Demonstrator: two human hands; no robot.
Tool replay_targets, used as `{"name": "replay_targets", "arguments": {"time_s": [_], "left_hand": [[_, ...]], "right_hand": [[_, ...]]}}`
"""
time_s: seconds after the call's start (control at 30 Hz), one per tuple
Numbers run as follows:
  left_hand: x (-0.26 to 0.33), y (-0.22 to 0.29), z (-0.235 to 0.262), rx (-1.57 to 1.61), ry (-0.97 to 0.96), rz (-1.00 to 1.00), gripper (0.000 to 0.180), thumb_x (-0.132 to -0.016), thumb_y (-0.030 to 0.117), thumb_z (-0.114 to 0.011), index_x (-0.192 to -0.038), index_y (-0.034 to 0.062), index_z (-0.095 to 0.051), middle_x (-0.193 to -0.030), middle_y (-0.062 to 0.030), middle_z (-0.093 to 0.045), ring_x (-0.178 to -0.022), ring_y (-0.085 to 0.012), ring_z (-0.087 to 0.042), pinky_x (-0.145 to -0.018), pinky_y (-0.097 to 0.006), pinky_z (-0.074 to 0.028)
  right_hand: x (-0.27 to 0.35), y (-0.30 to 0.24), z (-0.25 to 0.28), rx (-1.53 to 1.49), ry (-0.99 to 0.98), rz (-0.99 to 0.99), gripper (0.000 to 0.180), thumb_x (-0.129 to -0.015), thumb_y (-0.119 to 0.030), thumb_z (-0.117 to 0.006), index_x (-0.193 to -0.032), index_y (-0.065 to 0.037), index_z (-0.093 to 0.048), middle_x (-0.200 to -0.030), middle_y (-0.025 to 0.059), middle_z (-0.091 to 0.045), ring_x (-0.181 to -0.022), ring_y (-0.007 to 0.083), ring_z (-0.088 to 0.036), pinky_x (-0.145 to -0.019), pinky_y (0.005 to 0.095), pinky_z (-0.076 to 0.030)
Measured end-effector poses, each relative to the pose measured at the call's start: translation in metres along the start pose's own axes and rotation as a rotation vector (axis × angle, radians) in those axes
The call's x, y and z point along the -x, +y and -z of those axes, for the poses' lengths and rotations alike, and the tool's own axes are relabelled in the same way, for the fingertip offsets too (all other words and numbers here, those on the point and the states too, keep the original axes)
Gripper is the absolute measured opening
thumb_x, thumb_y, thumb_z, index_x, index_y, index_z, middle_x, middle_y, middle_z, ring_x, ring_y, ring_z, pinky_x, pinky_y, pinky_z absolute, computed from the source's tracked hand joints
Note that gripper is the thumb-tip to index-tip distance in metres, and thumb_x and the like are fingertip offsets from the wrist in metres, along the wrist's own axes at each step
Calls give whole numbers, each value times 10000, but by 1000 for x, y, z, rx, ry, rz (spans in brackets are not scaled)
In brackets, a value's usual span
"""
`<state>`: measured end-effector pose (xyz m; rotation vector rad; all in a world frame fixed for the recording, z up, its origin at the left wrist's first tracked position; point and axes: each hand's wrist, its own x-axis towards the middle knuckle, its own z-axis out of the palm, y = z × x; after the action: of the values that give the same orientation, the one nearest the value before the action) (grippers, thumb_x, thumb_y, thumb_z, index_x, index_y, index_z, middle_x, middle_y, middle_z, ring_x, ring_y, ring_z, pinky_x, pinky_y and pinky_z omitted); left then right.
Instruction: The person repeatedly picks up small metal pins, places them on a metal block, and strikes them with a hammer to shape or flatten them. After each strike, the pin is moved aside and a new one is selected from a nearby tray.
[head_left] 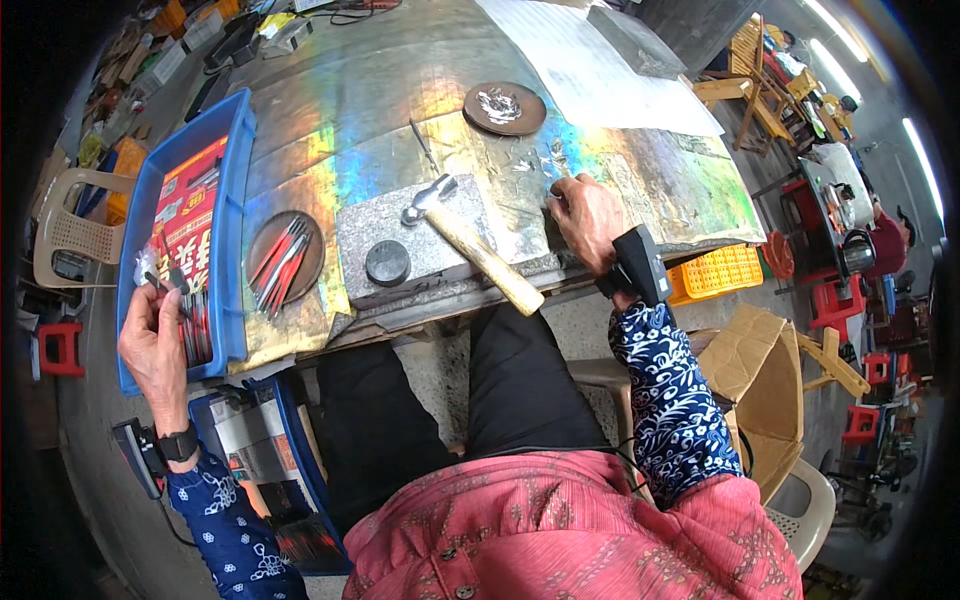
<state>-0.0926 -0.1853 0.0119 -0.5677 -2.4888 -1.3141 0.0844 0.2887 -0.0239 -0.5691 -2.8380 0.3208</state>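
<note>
My left hand [155,338] is over the near end of a blue tray [243,200], thumb and fingers pinched at a small dark piece I cannot make out. Under and beside it lie slim red and dark pieces [197,330]. My right hand [590,222] rests on the table with curled fingers, close to small silvery metal bits [556,158]; whatever it holds is hidden. Between the hands, a wooden-handled hammer [480,258] lies across a grey stone block [365,225]. A round black puck [388,263] sits on the block. A brown dish [262,240] holds several slim red-and-silver pieces.
Farther back stand another brown dish [530,118] with silvery bits, a thin metal rod [423,145], a white sheet [620,95] and a grey block [636,42]. A yellow crate [716,273] and cardboard box [755,385] are at the right, below table level.
</note>
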Motion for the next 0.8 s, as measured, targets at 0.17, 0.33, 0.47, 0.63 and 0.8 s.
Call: {"name": "replay_targets", "arguments": {"time_s": [0.17,0.33,0.47,0.63,0.8], "left_hand": [[10,51,-25,238,-97,22,79,-976,90,-561,-953,19,-586,-861,-44,-674,-608,-16,-529,-510,-165,-408],[16,81,-53,452,-193,52,92,-997,71,-504,-1037,4,-552,-873,-78,-665,-643,-47,-561,-571,-192,-459],[18,93,-70,572,-252,93,142,-998,58,-490,-1098,-21,-551,-909,-97,-663,-677,-68,-595,-611,-212,-506],[22,103,-88,677,-303,119,172,-987,36,-502,-1132,-40,-557,-935,-104,-659,-697,-82,-620,-633,-218,-524],[29,107,-105,732,-313,137,143,-977,21,-518,-1088,-44,-579,-928,-100,-659,-700,-82,-626,-632,-208,-523]], "right_hand": [[-8,-3,-14,81,96,-6,220,-836,-208,-639,-801,10,-636,-861,193,-626,-776,379,-639,-705,447,-515],[-15,-5,-18,193,146,118,85,-725,-91,-628,-749,-10,-633,-717,186,-613,-720,349,-651,-635,410,-517],[-26,-8,-16,301,81,199,84,-709,-82,-624,-668,-10,-636,-704,206,-639,-731,367,-673,-621,411,-535],[-37,-3,-20,340,6,260,98,-725,-89,-608,-654,-22,-611,-686,198,-616,-717,371,-655,-615,423,-523],[-28,11,-20,40,197,297,162,-712,-124,-648,-736,7,-556,-752,214,-610,-763,405,-614,-701,476,-489]]}}
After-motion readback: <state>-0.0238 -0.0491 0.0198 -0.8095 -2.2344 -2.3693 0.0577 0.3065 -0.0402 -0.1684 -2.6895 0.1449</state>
